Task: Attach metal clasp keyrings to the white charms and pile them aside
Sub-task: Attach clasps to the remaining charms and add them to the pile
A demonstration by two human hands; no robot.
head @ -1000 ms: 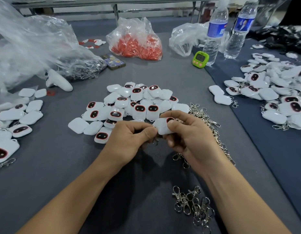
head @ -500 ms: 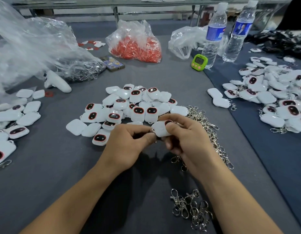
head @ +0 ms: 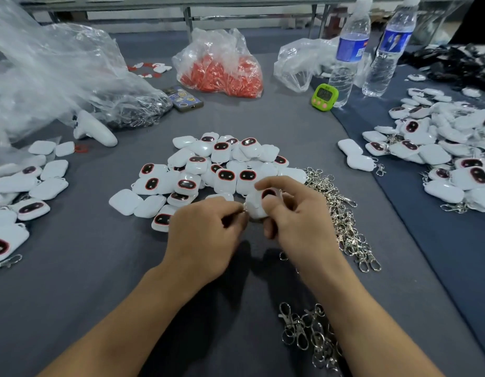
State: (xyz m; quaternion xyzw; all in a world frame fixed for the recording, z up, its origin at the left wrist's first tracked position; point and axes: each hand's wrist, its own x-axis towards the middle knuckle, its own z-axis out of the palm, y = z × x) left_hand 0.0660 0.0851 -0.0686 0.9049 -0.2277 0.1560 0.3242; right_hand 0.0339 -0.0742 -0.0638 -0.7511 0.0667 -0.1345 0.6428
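Note:
My right hand grips a white charm with a dark, red-rimmed face, just above the grey cloth. My left hand pinches a small metal ring at the charm's left edge; the clasp itself is mostly hidden by my fingers. Behind my hands lies a heap of loose white charms. A long heap of metal clasp keyrings runs along the right of my right hand, and a smaller bunch of clasps lies by my right forearm. Charms with clasps on them are piled at the left and at the right.
At the back stand two water bottles, a green timer, a bag of red parts, a phone, a white controller and large clear plastic bags. A darker blue cloth covers the right side.
Both hands have stayed together at the charm. My fingers have shifted slightly on it, the right fingers now curled over its face. The view has drifted a little.

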